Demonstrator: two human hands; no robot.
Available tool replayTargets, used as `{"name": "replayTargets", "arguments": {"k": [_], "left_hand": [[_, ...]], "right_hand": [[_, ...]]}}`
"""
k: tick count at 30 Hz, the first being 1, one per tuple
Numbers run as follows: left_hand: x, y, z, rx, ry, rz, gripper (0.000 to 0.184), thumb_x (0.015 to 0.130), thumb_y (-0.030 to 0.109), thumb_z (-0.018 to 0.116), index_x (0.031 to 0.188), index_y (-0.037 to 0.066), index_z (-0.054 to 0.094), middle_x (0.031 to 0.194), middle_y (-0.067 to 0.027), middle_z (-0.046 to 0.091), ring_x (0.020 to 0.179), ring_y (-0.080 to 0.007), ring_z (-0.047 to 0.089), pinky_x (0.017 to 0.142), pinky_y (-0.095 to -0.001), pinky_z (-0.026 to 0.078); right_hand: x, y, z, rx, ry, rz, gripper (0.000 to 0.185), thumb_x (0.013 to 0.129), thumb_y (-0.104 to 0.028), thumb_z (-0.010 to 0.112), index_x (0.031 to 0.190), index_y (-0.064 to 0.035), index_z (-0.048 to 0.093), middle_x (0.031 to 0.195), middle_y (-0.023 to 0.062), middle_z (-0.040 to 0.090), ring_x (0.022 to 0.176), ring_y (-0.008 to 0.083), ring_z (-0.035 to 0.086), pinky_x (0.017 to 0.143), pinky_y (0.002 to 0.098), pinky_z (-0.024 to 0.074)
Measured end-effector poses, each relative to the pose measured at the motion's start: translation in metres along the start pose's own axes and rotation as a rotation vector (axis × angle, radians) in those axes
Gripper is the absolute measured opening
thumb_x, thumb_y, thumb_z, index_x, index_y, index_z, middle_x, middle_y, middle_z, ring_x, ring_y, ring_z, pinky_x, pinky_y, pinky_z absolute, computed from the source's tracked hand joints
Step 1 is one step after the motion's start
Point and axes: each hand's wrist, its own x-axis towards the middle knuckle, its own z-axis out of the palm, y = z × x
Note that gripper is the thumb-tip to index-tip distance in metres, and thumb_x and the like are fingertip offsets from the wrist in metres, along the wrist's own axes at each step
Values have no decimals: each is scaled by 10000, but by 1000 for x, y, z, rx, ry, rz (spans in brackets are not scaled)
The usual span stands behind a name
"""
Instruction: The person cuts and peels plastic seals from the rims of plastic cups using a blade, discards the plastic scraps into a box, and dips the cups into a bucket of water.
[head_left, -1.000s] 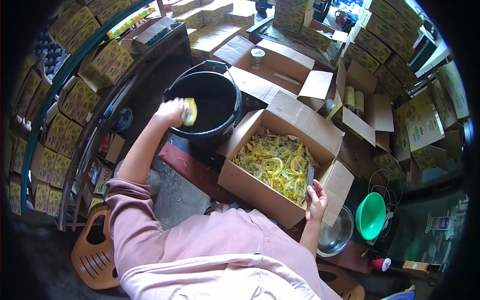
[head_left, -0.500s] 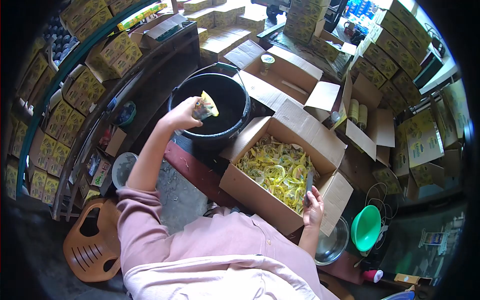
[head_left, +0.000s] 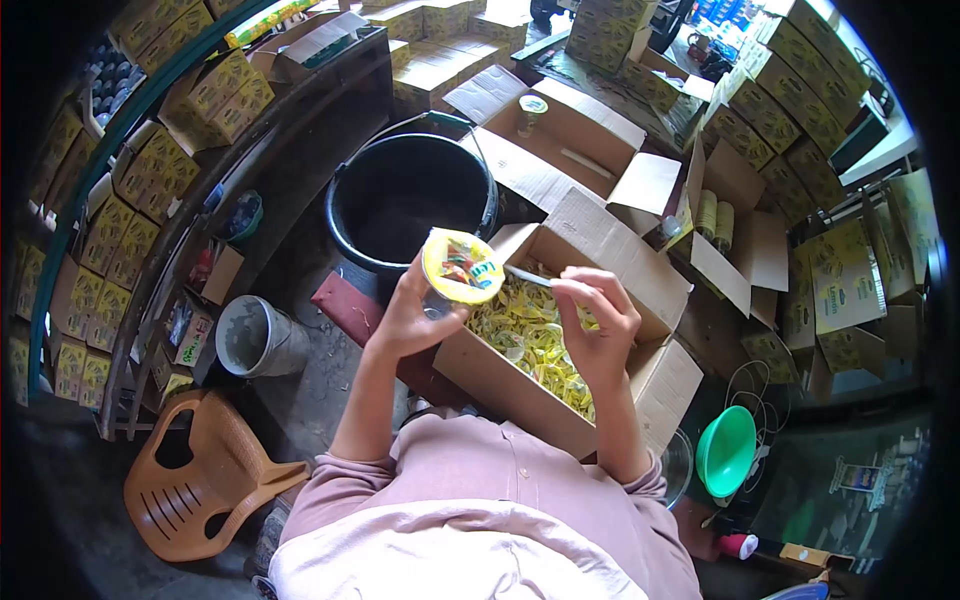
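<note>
My left hand (head_left: 408,318) is closed around a clear plastic cup (head_left: 436,304) with a yellow printed film lid (head_left: 463,268), tilted toward me. In my right hand (head_left: 602,325) is a thin knife (head_left: 528,275), pinched by the fingers. Its tip is close to the lid's right edge; whether it touches I cannot tell. Below both hands stands an open cardboard box (head_left: 515,390) holding a heap of yellow film strips (head_left: 548,345). Just beyond my left hand is a black bucket (head_left: 340,235) with a wire handle, its inside dark.
Another open carton (head_left: 575,150) behind holds a cup (head_left: 531,112). To its right, a box (head_left: 722,275) contains yellow rolls (head_left: 707,215). A grey pail (head_left: 255,340) and brown chair (head_left: 195,490) stand left; a green bowl (head_left: 728,452) lies right. Stacked cartons (head_left: 140,240) line the sides.
My left hand has brought the cup from over the bucket toward me and right. My right hand has risen from the box's right side, bringing the knife to the cup.
</note>
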Motion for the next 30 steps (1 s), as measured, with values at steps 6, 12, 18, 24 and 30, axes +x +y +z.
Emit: {"name": "replayTargets", "arguments": {"k": [6, 12, 18, 24, 30], "left_hand": [[10, 11, 24, 400, 139, 171, 591, 539, 103, 812, 1023, 18, 484, 924, -104, 605, 820, -178, 613, 722, -277, 495], [12, 15, 32, 454, 91, 263, 568, 552, 95, 802, 1018, 17, 485, 926, -108, 605, 814, -190, 616, 716, -279, 493], [12, 37, 46, 406, 84, 267, 462, 553, 29, 743, 945, 13, 500, 834, -108, 570, 755, -245, 591, 676, -303, 478], [9, 41, 56, 366, 101, 274, 537, 556, 76, 777, 998, 17, 476, 847, -115, 593, 747, -217, 615, 668, -290, 491], [5, 41, 58, 349, 77, 277, 550, 567, 97, 781, 1007, 17, 461, 845, -124, 602, 760, -210, 628, 666, -285, 495]], "right_hand": [[22, -6, -12, -304, -122, -336, 176, 637, -28, 612, 801, -89, 633, 869, 42, 601, 902, 222, 589, 719, 333, 508], [22, -10, -27, -411, -139, -407, 159, 653, -79, 635, 811, -88, 633, 842, 27, 596, 859, 200, 589, 719, 318, 507], [21, -10, -40, -445, -128, -490, 157, 670, -104, 638, 825, -78, 635, 828, 31, 593, 817, 190, 592, 719, 312, 511], [17, -9, -47, -485, -105, -566, 146, 692, -118, 641, 833, -82, 637, 824, 29, 599, 803, 172, 599, 733, 311, 516], [15, -11, -52, -503, -105, -600, 143, 700, -112, 643, 836, -70, 639, 813, 34, 608, 793, 164, 608, 733, 304, 515]]}}
